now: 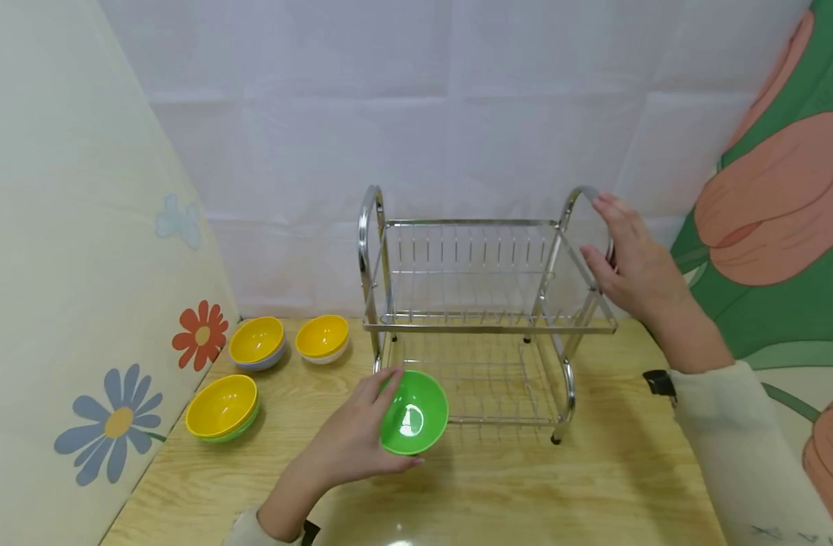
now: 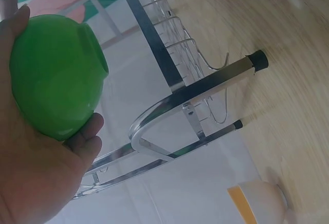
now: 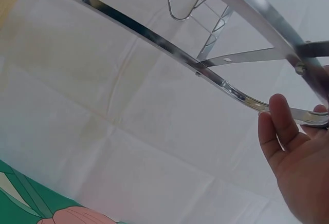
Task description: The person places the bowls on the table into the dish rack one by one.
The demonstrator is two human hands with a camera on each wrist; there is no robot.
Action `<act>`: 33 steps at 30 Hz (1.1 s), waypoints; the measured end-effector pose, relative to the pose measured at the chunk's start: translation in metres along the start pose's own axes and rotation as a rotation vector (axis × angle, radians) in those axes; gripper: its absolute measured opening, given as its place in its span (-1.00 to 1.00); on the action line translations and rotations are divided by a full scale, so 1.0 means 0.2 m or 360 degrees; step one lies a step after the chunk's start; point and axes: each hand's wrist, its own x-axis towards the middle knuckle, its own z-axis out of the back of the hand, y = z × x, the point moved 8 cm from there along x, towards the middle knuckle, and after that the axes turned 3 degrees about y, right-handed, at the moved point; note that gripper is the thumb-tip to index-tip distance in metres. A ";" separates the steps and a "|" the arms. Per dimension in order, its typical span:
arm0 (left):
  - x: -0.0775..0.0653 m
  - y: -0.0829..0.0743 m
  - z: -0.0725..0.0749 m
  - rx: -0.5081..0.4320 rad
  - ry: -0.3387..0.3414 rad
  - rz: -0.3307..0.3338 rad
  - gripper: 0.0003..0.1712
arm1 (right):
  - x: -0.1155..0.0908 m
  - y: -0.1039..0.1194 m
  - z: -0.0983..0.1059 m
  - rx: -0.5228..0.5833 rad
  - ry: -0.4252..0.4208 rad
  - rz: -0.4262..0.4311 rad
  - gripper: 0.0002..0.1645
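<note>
My left hand (image 1: 355, 436) holds a small green bowl (image 1: 414, 413) by its side, thumb and fingers spread around it. The bowl is in front of the lower left part of a two-tier metal dish rack (image 1: 488, 329). In the left wrist view the bowl (image 2: 56, 75) shows its outside and foot ring, with the left hand (image 2: 46, 167) cupped about it. At the rack's upper right, my right hand (image 1: 638, 265) grips the curved side frame. The right wrist view shows the right hand's fingers (image 3: 282, 121) at the bent bar (image 3: 247, 100).
Left of the rack, a yellow bowl (image 1: 258, 339) sits in a bluish one, another yellow bowl (image 1: 323, 335) in a white one, and a third yellow bowl (image 1: 221, 406) in a green one. All stand on the wooden tabletop (image 1: 512, 493). White cloth (image 1: 416, 114) hangs behind.
</note>
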 end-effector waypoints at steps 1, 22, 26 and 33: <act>0.01 0.00 0.00 0.0002 -0.0001 -0.0001 0.49 | 0.00 0.00 0.00 -0.0008 0.0015 -0.0008 -0.20; 0.05 -0.07 0.00 0.0022 -0.0042 -0.0074 0.49 | -0.07 0.11 0.08 -0.0003 0.0201 -0.0203 -0.18; 0.05 -0.07 0.00 0.0025 -0.0035 -0.0033 0.50 | -0.15 0.20 0.15 0.0081 -0.0045 -0.0216 -0.31; 0.07 -0.09 0.00 0.0027 -0.0043 0.0025 0.51 | -0.35 0.50 0.23 0.0389 -0.0642 0.0118 -0.51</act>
